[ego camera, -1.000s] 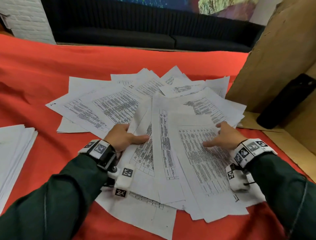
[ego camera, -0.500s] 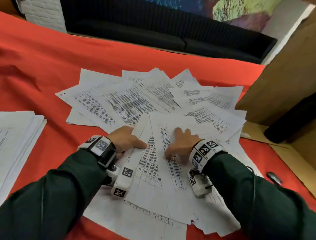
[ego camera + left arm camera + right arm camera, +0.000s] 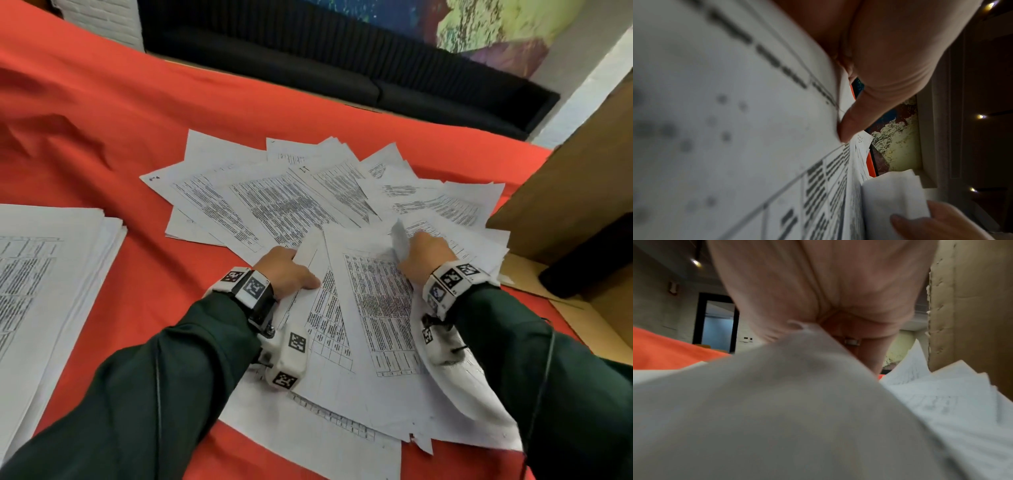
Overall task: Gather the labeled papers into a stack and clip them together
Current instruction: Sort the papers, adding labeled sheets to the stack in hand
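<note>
Printed sheets (image 3: 281, 205) lie fanned across the red cloth (image 3: 102, 137). My left hand (image 3: 296, 270) grips the left edge of the near overlapping sheets (image 3: 329, 308); its thumb lies on top and the fingers are hidden under the paper. In the left wrist view that thumb (image 3: 851, 123) presses on a printed sheet (image 3: 756, 129). My right hand (image 3: 416, 250) pinches the far edge of the top sheet (image 3: 376, 301), and a corner (image 3: 400, 240) curls up beside it. In the right wrist view the pinched sheet (image 3: 797, 402) bulges up toward the hand (image 3: 807, 327). No clip shows.
A squared stack of papers (image 3: 44, 274) lies at the left edge of the cloth. A cardboard box (image 3: 565, 192) stands at the right with a black object (image 3: 589, 253) in it. A black sofa (image 3: 308, 61) runs behind the table.
My right hand has gone from lying flat on the middle sheet to the sheet's far edge, which it has pinched and lifted. My left hand has stayed where it was.
</note>
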A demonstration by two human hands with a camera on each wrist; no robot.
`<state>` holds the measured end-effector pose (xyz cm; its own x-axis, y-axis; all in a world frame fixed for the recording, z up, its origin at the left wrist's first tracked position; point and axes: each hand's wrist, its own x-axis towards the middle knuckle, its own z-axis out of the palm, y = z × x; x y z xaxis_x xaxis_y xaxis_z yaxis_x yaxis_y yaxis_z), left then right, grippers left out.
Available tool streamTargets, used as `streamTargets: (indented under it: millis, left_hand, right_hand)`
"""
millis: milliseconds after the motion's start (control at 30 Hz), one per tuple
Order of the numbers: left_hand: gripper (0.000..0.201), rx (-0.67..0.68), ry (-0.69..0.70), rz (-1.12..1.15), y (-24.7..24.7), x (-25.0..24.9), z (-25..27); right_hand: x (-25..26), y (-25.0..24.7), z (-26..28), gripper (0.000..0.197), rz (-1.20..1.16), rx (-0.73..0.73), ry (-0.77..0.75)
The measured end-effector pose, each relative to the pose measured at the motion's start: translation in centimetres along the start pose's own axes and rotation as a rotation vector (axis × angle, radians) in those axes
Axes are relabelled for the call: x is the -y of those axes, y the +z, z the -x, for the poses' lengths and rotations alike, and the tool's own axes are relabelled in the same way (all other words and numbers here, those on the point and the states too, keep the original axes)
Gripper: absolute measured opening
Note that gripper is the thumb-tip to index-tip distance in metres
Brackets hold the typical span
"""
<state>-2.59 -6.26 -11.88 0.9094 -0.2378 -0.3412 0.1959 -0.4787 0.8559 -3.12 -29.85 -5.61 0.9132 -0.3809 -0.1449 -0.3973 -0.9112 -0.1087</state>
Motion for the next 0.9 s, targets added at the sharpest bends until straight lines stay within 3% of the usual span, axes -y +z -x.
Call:
streamTargets:
  millis: [100,167,267,333,367,467,567,767,900]
  left_hand:
    - [0.029,0.019,-0.012,-0.016,-0.2,-0.3,-0.4]
    - [0.03,0.018,-0.016,-0.026,-0.2,-0.3,-0.8]
    - [0.024,0.025,0.002,-0.11,0.0,-0.2,-1.4]
    - [0.027,0.031,0.014,-0.151,0.1,-0.2,-1.5]
    - [0.036,0.037,0.002,-0.147,-0.1,-0.1,-1.5]
    - [0.041,0.071,-0.005,-0.18,-0.4,-0.3,-0.9]
    - [0.026,0.061,0.018,-0.198,-0.4,-0.2,-1.4]
    - [0.031,-0.025,-0.063,0.025,-0.3,0.2,-1.6]
    - [0.021,0.001,-0.075,0.166,-0.5,0.6,-1.6]
  right_hand:
    - [1.9,-0.8,1.0,0.025,-0.114,-0.087,-0.036]
    - [4.2,-0.3,2.3,0.026,-0.128,-0.003,-0.065]
    - [7.7,1.7,4.1,0.061,-0.031,0.234,-0.133]
    - [8.9,3.5,4.4,0.09,0.048,0.269,-0.116]
    - [9.2,4.1,4.4,0.095,0.101,0.253,-0.107]
    - [8.3,4.7,3.8,0.086,0.197,0.264,-0.053]
    - [6.3,4.5,3.1,0.075,0.169,0.208,-0.02]
    - [3.5,2.0,2.4,0.018,0.103,0.077,-0.023]
    - [6.2,0.9,3.6,0.014,-0.064,0.093,-0.077]
